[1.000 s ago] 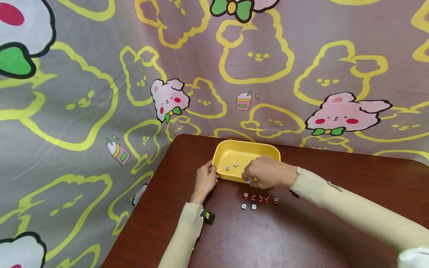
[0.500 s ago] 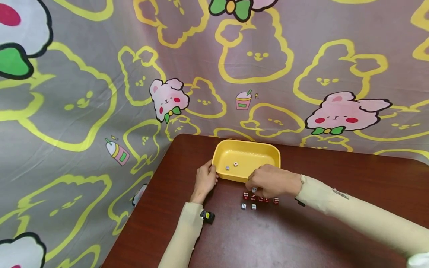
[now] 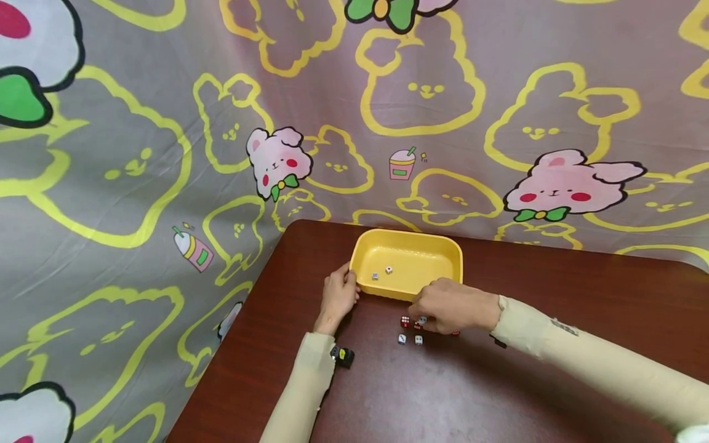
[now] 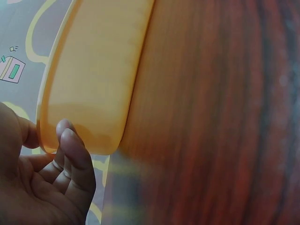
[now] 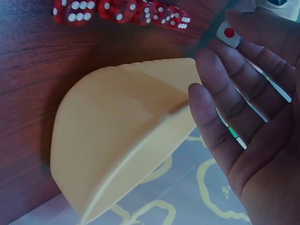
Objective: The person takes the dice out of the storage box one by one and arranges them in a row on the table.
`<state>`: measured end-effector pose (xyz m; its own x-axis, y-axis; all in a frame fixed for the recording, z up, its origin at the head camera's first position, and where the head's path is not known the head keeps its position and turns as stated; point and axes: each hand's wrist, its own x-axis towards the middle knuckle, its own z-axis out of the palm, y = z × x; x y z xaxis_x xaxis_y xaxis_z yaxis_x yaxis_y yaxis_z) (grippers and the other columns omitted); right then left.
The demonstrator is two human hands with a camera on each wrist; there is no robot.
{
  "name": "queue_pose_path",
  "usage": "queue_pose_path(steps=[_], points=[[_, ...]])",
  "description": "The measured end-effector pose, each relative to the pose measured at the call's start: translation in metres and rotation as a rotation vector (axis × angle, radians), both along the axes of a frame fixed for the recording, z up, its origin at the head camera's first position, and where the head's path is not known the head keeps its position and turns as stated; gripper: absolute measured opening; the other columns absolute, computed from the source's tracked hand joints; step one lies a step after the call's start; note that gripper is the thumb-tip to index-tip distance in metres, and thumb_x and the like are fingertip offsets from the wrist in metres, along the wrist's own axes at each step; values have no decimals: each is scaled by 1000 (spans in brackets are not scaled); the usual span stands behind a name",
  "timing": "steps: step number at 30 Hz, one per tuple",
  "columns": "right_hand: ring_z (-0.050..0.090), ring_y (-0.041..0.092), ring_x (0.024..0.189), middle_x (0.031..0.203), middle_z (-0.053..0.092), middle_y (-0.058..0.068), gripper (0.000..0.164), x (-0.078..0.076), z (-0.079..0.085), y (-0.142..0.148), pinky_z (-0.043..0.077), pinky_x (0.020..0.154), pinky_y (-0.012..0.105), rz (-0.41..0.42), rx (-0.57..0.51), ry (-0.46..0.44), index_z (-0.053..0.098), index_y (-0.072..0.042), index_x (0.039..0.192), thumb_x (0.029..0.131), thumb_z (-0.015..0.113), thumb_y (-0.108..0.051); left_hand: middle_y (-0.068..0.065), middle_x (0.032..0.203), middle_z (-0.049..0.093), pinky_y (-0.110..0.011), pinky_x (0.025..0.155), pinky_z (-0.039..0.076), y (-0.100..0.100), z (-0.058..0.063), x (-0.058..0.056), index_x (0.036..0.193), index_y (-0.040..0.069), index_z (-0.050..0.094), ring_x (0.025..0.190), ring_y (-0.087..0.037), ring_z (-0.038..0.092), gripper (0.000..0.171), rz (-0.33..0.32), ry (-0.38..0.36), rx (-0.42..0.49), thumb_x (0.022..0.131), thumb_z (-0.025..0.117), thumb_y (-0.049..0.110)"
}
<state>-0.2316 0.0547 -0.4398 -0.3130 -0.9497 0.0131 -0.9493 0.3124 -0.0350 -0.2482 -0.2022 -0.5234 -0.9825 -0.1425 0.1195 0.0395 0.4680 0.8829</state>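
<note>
Between the thumb and fingers of my right hand (image 3: 456,306), a white die (image 5: 229,33) with a red dot is pinched. That hand hovers over a row of red dice (image 5: 79,11) in front of a yellow plastic bin (image 3: 418,271), hiding part of the row in the head view. My left hand (image 3: 339,298) grips the bin's near left corner, thumb and fingers on either side of its wall in the left wrist view. Inside the bin lie two white dice, one die (image 3: 375,276) left of the other die (image 3: 389,269).
Two white dice, a left die (image 3: 402,339) and a right die (image 3: 418,339), lie on the table nearer me than the red row. The brown wooden table (image 3: 432,400) meets a patterned cloth (image 3: 332,92) behind the bin and at the left.
My right hand has come from over the bin's near edge toward me with the white die, down to the red dice. My left hand stays at the bin's corner.
</note>
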Motion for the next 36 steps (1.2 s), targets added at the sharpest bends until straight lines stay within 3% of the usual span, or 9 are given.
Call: queue_pose_path(steps=[23, 36], points=[[40, 3, 56, 70, 63, -13, 17, 6, -27, 10, 32, 48, 19, -30, -8, -85, 63, -23, 74, 76, 73, -9, -8, 67, 66, -29, 44, 52, -1, 0, -2, 137, 10, 55, 48, -13, 58, 41, 16, 5, -20, 100, 42, 22], [40, 2, 55, 68, 62, -14, 19, 11, -41, 13, 31, 46, 20, -29, -5, -31, 64, -26, 74, 73, 74, -9, -9, 68, 66, -29, 44, 52, 0, -1, 0, 138, 10, 54, 48, -13, 58, 41, 1, 1, -15, 101, 42, 22]])
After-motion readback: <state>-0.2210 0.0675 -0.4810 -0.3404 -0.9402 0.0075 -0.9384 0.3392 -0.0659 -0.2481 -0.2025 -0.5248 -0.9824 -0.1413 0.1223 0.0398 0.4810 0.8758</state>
